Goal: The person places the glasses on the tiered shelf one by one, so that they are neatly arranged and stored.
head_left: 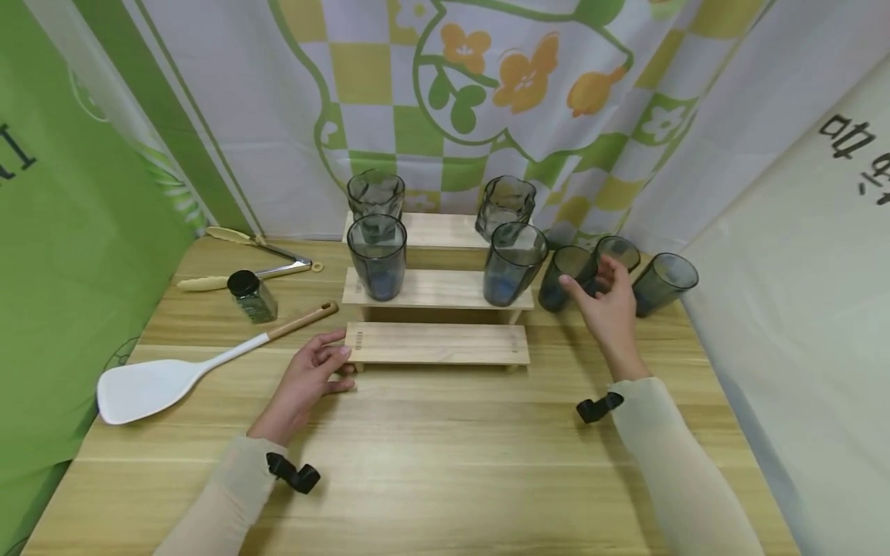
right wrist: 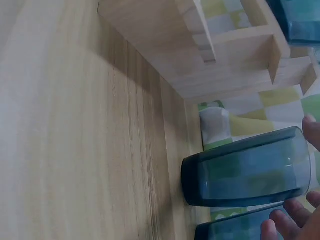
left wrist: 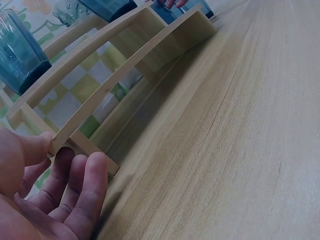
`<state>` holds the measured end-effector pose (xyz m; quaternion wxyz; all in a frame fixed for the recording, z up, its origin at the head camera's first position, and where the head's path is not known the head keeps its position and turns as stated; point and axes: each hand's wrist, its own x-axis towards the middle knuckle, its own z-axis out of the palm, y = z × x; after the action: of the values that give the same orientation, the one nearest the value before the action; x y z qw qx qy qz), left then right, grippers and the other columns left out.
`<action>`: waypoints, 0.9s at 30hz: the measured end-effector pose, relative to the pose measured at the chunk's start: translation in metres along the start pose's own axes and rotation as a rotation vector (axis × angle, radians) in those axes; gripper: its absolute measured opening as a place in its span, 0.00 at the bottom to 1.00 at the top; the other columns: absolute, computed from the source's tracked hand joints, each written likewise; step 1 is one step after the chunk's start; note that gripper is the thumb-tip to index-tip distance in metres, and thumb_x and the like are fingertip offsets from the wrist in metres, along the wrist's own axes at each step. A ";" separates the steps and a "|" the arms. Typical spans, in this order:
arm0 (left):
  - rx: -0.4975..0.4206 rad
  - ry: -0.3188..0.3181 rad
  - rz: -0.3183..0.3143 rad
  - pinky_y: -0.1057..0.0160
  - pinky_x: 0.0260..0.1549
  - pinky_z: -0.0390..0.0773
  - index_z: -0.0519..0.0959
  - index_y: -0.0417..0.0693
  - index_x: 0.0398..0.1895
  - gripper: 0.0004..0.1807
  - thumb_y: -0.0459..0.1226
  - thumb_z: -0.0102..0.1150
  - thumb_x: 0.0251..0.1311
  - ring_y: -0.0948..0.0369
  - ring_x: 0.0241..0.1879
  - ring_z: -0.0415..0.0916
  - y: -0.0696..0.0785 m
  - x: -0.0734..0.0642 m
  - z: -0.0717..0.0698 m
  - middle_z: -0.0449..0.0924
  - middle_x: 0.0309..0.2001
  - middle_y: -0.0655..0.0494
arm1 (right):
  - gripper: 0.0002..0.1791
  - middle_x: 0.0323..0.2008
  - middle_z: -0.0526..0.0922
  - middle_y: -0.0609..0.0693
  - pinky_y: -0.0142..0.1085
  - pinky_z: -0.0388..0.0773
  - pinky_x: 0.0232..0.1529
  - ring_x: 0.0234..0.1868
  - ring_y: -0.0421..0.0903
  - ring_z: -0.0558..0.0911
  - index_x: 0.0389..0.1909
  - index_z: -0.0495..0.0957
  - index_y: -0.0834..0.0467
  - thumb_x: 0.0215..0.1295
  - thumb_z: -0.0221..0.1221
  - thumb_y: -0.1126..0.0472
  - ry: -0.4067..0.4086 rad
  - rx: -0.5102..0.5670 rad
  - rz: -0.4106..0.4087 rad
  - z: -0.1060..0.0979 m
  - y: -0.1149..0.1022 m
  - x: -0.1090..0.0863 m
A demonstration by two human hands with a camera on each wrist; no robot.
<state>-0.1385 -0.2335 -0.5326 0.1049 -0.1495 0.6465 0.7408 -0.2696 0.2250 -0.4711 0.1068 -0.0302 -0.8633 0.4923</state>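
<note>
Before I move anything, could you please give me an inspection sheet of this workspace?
Surface: wood-grained table, no spill seen.
Job's things: two wavy glasses on the rear shelf, two smooth glasses on the middle shelf, three tabletop glasses at the right.
Clutter: tongs, lidded jar and white spatula, all at the left.
Left grip: holds the left end of the front shelf.
Right grip: at the rim of the leftmost tabletop glass; firm hold unclear.
Cables: nothing seen.
Surroundings: patterned curtain behind, green cloth left, pale panel right.
</note>
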 end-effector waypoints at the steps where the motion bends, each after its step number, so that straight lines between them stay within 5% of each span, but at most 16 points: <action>1: 0.002 -0.001 0.000 0.57 0.42 0.88 0.64 0.46 0.74 0.30 0.40 0.60 0.73 0.57 0.44 0.79 0.000 0.000 -0.001 0.77 0.50 0.50 | 0.54 0.72 0.63 0.55 0.51 0.69 0.68 0.70 0.54 0.65 0.78 0.55 0.54 0.58 0.68 0.34 -0.017 -0.003 -0.002 0.001 0.000 0.002; 7: 0.003 -0.007 0.008 0.56 0.42 0.88 0.63 0.45 0.74 0.30 0.40 0.59 0.73 0.57 0.43 0.79 0.000 -0.001 -0.002 0.77 0.49 0.50 | 0.57 0.77 0.57 0.52 0.51 0.65 0.72 0.75 0.51 0.59 0.81 0.47 0.49 0.60 0.68 0.36 -0.129 0.030 -0.017 0.009 0.003 0.018; 12: 0.003 -0.009 0.005 0.55 0.43 0.88 0.63 0.45 0.74 0.30 0.40 0.59 0.73 0.56 0.44 0.79 0.000 -0.001 -0.001 0.77 0.49 0.49 | 0.56 0.73 0.62 0.56 0.51 0.65 0.71 0.72 0.53 0.62 0.80 0.51 0.54 0.59 0.71 0.39 -0.115 0.028 -0.027 0.011 0.006 0.020; 20: 0.009 -0.012 0.010 0.56 0.43 0.88 0.63 0.44 0.74 0.29 0.39 0.58 0.74 0.57 0.44 0.79 0.001 0.000 0.000 0.77 0.48 0.49 | 0.57 0.74 0.55 0.60 0.60 0.60 0.71 0.72 0.61 0.58 0.79 0.55 0.51 0.54 0.73 0.36 -0.162 -0.039 0.009 0.003 0.007 0.011; 27: 0.014 -0.016 0.013 0.57 0.43 0.88 0.63 0.43 0.74 0.29 0.39 0.58 0.74 0.57 0.43 0.79 0.001 0.000 -0.001 0.78 0.46 0.51 | 0.51 0.70 0.66 0.54 0.54 0.63 0.71 0.71 0.53 0.63 0.77 0.54 0.53 0.60 0.73 0.47 -0.238 0.170 0.000 0.002 0.012 0.012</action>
<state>-0.1385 -0.2342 -0.5319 0.1064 -0.1385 0.6518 0.7380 -0.2827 0.2309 -0.4802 0.0058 0.0376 -0.8251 0.5636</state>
